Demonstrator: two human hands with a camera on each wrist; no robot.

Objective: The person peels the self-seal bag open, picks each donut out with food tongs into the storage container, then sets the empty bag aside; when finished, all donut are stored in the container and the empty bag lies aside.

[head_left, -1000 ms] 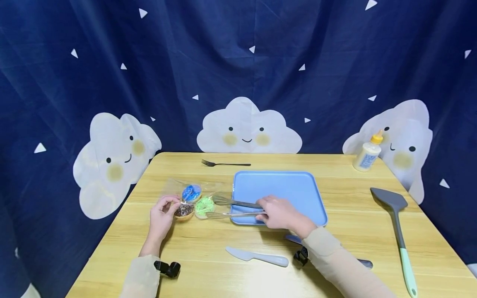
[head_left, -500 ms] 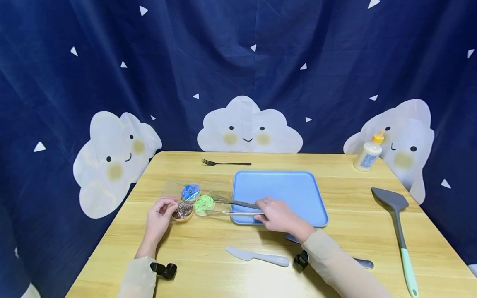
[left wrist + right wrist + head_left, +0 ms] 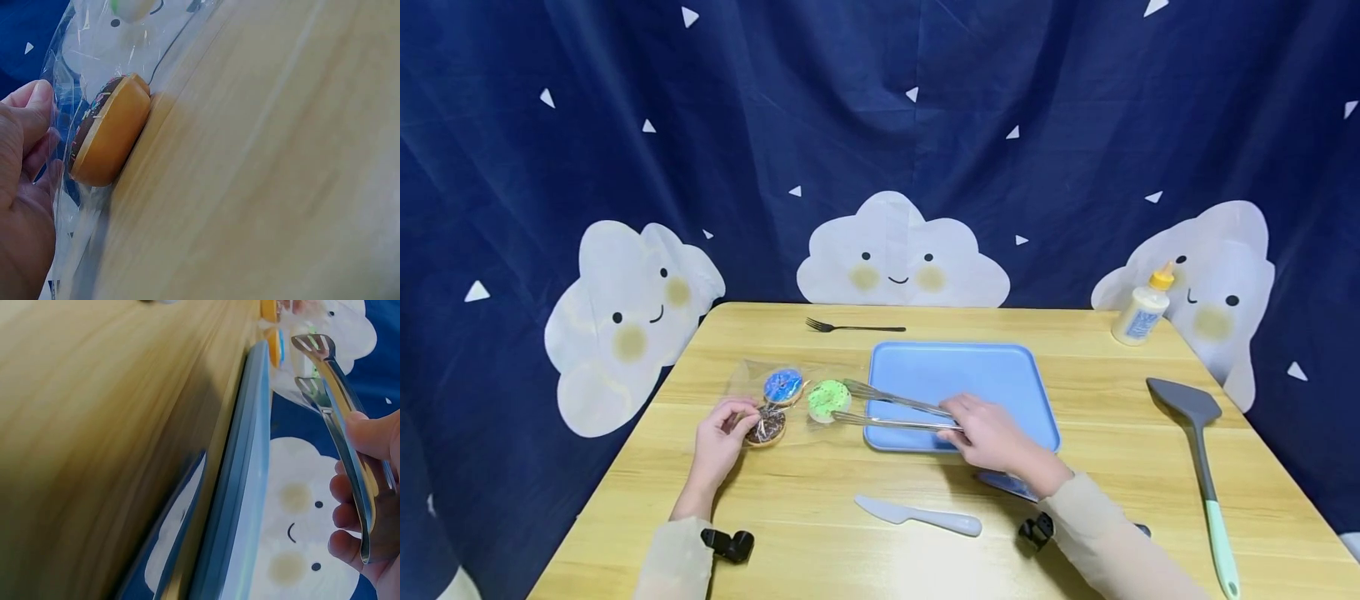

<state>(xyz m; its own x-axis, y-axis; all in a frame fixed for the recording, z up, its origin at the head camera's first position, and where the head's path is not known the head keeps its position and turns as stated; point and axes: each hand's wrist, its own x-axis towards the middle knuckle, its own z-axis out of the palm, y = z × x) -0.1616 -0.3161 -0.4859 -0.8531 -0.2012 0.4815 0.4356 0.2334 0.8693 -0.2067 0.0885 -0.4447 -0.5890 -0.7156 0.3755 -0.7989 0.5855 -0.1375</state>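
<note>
My left hand (image 3: 718, 446) pinches the edge of a clear plastic bag (image 3: 737, 379) at the left of the table. Inside lie a blue-iced donut (image 3: 783, 385) and a chocolate donut (image 3: 766, 427) with sprinkles, whose side shows as a tan donut (image 3: 115, 134) close to the left fingers. My right hand (image 3: 992, 437) grips metal tongs (image 3: 895, 423), thumb on one arm and fingers round the other. Between the tong tips is a green-iced donut (image 3: 829, 400), near the bag's right end; whether it is fully outside the bag I cannot tell.
A blue tray (image 3: 955, 362) lies under the tongs. Behind it is a black fork (image 3: 857, 327); in front are a pale knife (image 3: 917, 516) and a dark blade (image 3: 1007, 483) partly under my right arm. A glue bottle (image 3: 1142, 310) and a spatula (image 3: 1198, 450) are to the right.
My right hand and the tongs have moved right, and the green donut has shifted right with their tips, away from the other two donuts. My left hand has shifted slightly left, still pinching the bag.
</note>
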